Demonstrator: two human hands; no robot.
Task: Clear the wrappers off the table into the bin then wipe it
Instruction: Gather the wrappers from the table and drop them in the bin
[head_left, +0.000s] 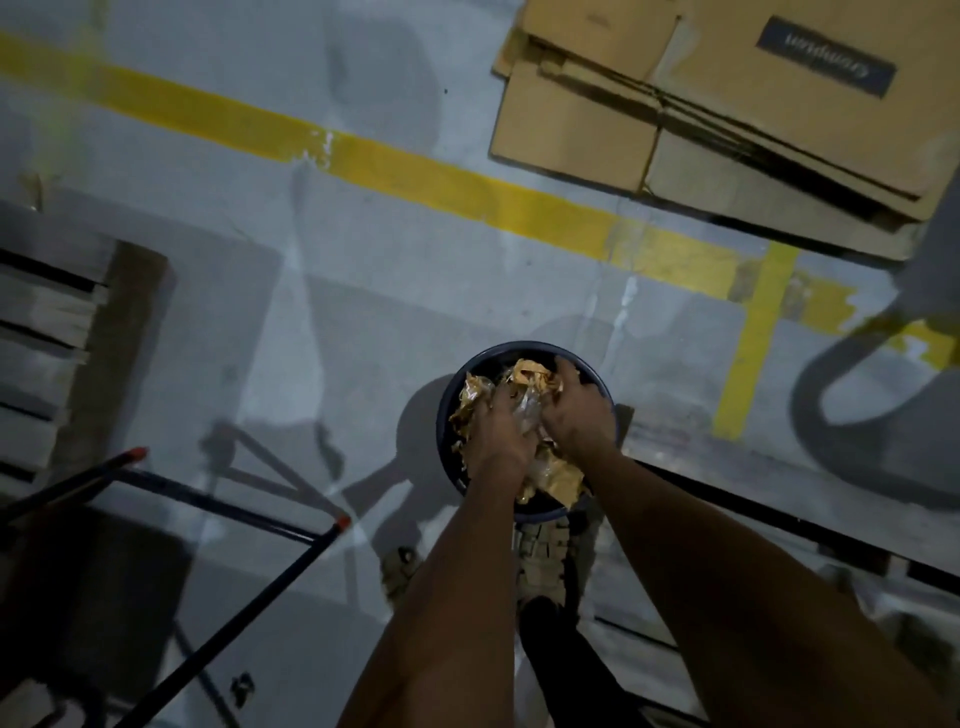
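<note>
A crumpled wad of wrappers (524, 415), tan paper mixed with clear shiny film, sits in the mouth of a round dark-blue bin (447, 410) that stands on the floor, and the wad rises above the rim, with more tan scraps showing lower down near the bin's near edge. Both hands are on it from above. The left hand (498, 431) lies on the left side of the wad with its fingers curled into the film and paper, gripping it. The right hand (574, 402) covers the right side, its fingers bent over the top of the tan paper and closed on it too, so the two hands meet over the middle of the bundle. Both bare forearms reach down from the bottom of the view to the bin. Just below the bin a patterned shoe shows, with a dark trouser leg beside it. The grey floor (363, 291) carries a yellow painted line (395, 171) running across it, with a short yellow branch to the right of the bin. Flattened cardboard boxes (701, 98) lie stacked at the upper right, well apart from the bin. At lower left a dark metal frame with orange end caps (340, 522) slants across the floor, and pale slatted boards sit at the left edge.
</note>
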